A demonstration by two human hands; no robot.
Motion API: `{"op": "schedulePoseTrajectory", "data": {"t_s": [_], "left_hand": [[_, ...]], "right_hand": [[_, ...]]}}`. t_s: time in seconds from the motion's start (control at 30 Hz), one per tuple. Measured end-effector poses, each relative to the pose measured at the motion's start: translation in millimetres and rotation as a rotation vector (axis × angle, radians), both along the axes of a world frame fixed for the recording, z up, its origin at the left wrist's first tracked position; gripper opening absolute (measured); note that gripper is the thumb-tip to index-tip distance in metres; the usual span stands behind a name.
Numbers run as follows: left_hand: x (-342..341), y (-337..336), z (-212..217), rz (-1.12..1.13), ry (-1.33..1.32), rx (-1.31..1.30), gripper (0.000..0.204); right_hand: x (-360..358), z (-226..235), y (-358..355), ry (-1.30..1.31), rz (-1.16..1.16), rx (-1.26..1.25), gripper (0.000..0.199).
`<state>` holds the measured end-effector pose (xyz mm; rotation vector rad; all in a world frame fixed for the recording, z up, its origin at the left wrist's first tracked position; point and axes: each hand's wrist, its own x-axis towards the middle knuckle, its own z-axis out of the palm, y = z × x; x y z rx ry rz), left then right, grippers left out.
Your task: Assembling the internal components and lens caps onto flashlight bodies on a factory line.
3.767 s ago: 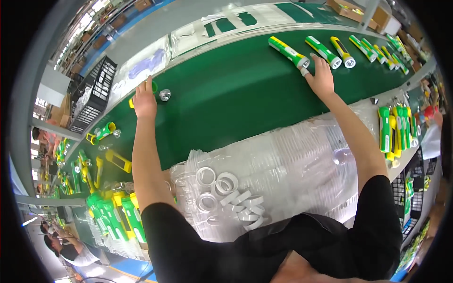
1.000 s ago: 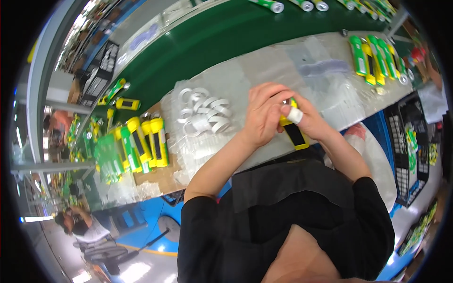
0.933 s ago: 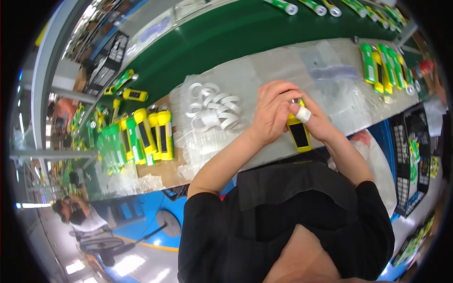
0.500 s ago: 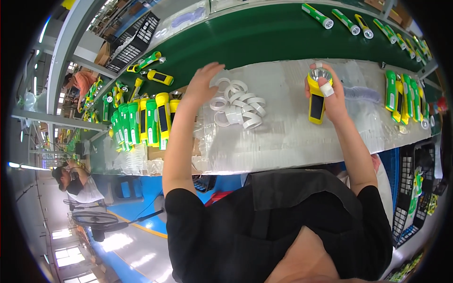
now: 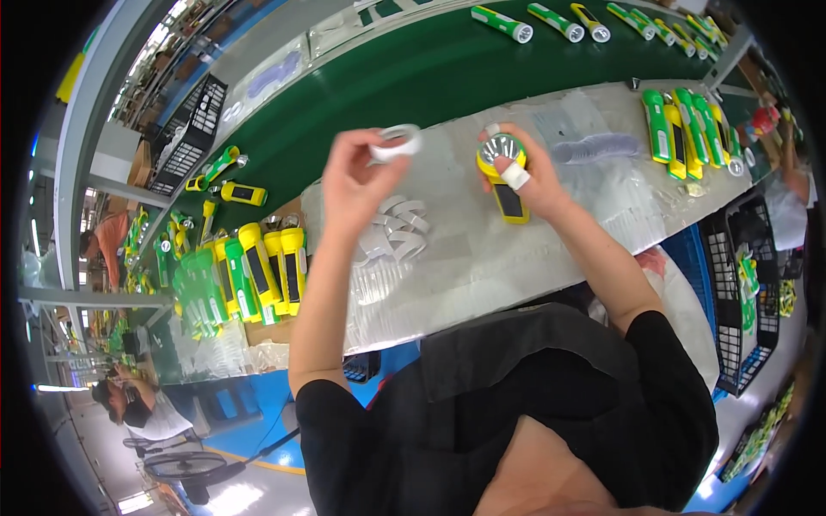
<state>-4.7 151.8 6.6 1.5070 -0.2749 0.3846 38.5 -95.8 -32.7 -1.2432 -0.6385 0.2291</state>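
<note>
Pinched between the thumb and fingers of my left hand (image 5: 357,176) is a white ring (image 5: 398,148), raised above the worktable. My right hand (image 5: 527,176) grips a yellow flashlight (image 5: 511,206), its shiny reflector head (image 5: 501,151) facing up and its dark panel below. White tape or a wrap shows on my right thumb and on one finger. Beneath and beside my left forearm lies a heap of white rings (image 5: 403,228) on the plastic-covered table (image 5: 482,267). A gap separates the held ring from the flashlight.
Green and yellow flashlights (image 5: 249,275) stand in rows at the left, with another group (image 5: 686,133) at the right. Beyond the table runs a green conveyor belt (image 5: 370,95) carrying several flashlights. Clear round lenses (image 5: 602,148) lie stacked near my right hand. Black crates (image 5: 744,292) stand at the right.
My left hand has picked up a white ring and lifted it toward the flashlight. My right hand still holds the flashlight, now closer to the left hand. The view has turned and shifted.
</note>
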Motion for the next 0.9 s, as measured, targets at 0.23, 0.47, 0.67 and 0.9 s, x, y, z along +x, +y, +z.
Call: {"op": "schedulePoseTrajectory", "data": {"t_s": [0.23, 0.47, 0.67, 0.9], "left_hand": [[-1, -70, 11, 0.056, -0.365, 0.550, 0.028], [2, -78, 5, 0.080, -0.376, 0.646, 0.032], [-1, -81, 21, -0.005, -0.354, 0.716, 0.033], [3, -98, 23, -0.117, -0.342, 0.707, 0.037]], "right_hand": [[2, -6, -3, -0.026, 0.022, 0.018, 0.043], [7, -10, -10, -0.047, 0.058, 0.068, 0.043], [9, 6, -14, -0.289, -0.094, 0.151, 0.052], [27, 51, -85, -0.742, -0.134, -0.456, 0.043]]}}
